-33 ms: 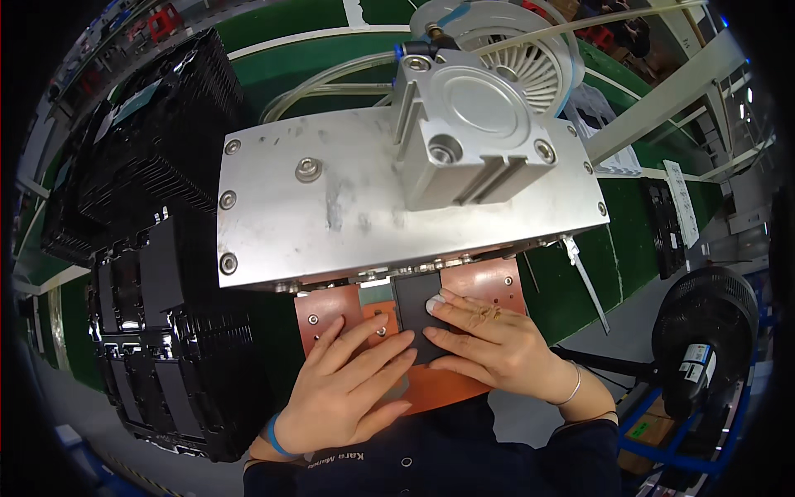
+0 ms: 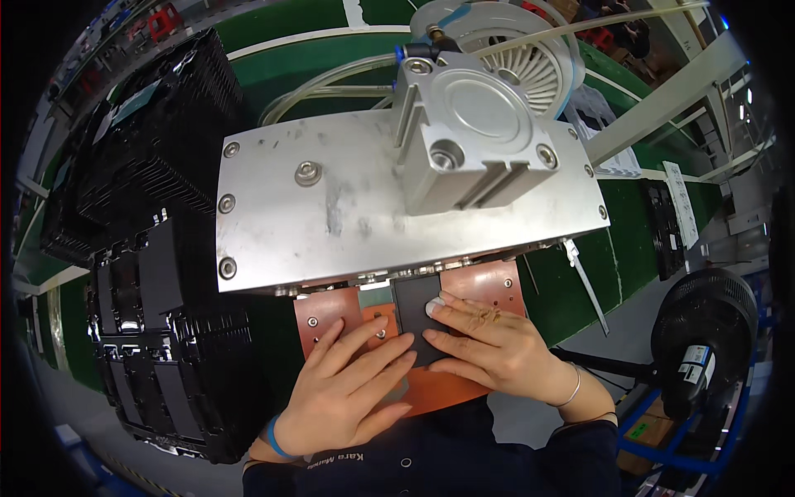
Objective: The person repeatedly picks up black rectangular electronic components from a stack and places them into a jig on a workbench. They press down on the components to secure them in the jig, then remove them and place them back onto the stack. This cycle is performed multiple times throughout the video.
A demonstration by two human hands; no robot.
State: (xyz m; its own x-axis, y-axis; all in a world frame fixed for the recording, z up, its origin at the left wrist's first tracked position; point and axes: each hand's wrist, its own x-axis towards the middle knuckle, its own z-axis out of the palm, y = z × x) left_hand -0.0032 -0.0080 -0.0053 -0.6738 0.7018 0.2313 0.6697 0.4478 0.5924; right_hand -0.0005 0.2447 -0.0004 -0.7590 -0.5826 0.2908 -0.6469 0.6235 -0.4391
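A dark grey flat rectangular piece [image 2: 418, 311] lies on the orange plate [image 2: 447, 389] of the machine, its far end at the metal block's lower edge. My left hand [image 2: 344, 385] rests with fingers stretched out and spread; its fingertips reach the piece's left edge. From the other side, my right hand [image 2: 497, 344] lays its extended fingers on the piece's right part. One of its fingertips wears a white cover [image 2: 434, 306]. The undersides of both hands are hidden. Reddish-brown plates [image 2: 327, 311] with screws flank the piece.
Above my hands sits a silver metal block [image 2: 356, 207] carrying a pneumatic cylinder [image 2: 480, 124] with clear tubes. Stacked black trays [image 2: 149, 149] stand at the left, with further trays holding dark flat pieces [image 2: 174, 381] nearer. A black fan [image 2: 704, 340] is at the right.
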